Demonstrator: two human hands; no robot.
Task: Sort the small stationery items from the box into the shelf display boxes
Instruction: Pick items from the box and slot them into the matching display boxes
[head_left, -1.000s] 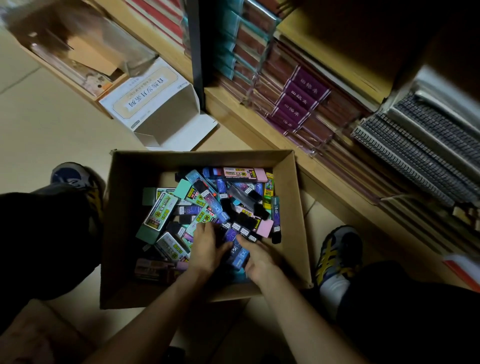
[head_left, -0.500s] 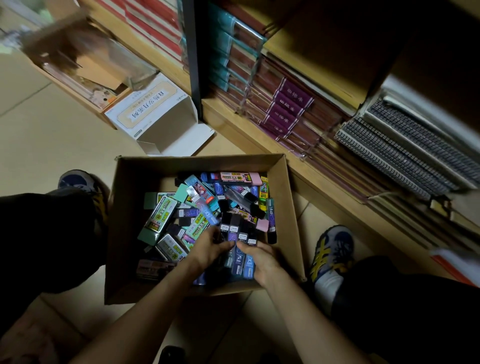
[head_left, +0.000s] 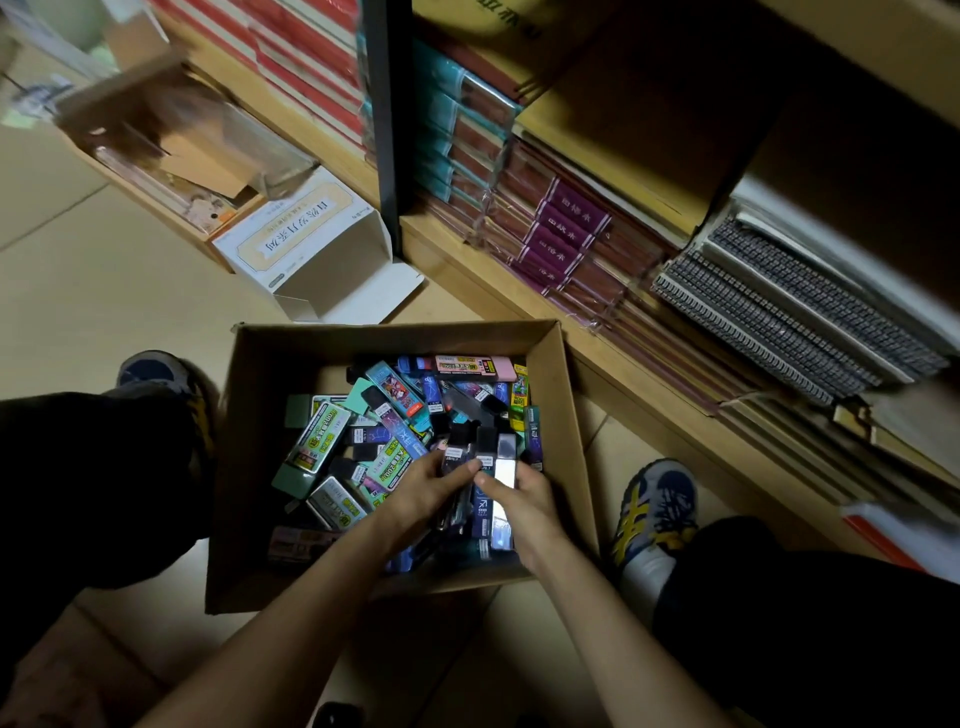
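A row of slim dark cases (head_left: 485, 457) sits side by side near the right of a cardboard box (head_left: 395, 332) on the floor (head_left: 78, 312), among loose colourful cases (head_left: 384, 410). The left hand (head_left: 423, 491) and right hand (head_left: 527, 501) curl their fingers round the row from either side. Probably light, rigid and slick: squeeze its outer flanks evenly. A white display box (head_left: 311, 249) lies beyond, by a wooden shelf (head_left: 623, 387).
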